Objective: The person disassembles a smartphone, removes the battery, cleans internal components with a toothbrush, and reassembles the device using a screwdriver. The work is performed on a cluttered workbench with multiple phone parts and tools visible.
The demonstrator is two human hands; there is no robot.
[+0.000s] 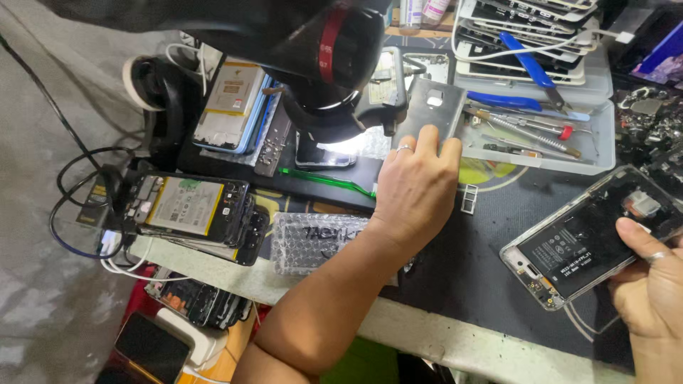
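While your right hand (651, 284) grips the opened phone (590, 238) at the right edge of the dark work mat (469, 263), its back is off and the black battery and boards face up, tilted toward you, probably so you can look into it. Your thumb lies across the phone's near right corner and the fingers are curled under the frame, so that hand is closed around the phone; a ring shows on one finger.

Your left hand (416, 188) is stretched out to the middle of the bench, fingers loosely bent and resting on the lower edge of a grey back cover (430, 107) that leans upright against the clear plastic tray (601, 139). Whether the fingers pinch the cover or only touch it you cannot tell from here; the palm faces down and the hand is partly open.

Just right of that hand lies a small metal card tray (469, 199) on the mat. Left of it a green plastic tool (327, 181) lies beneath the microscope head (320, 64). Farther left sits another opened phone with a yellow-green battery (188, 210), atop a stack, and near your forearm a bubble-wrap pouch (316, 238). Tweezers and blue-handled pliers (530, 67) rest in the tray, far right.
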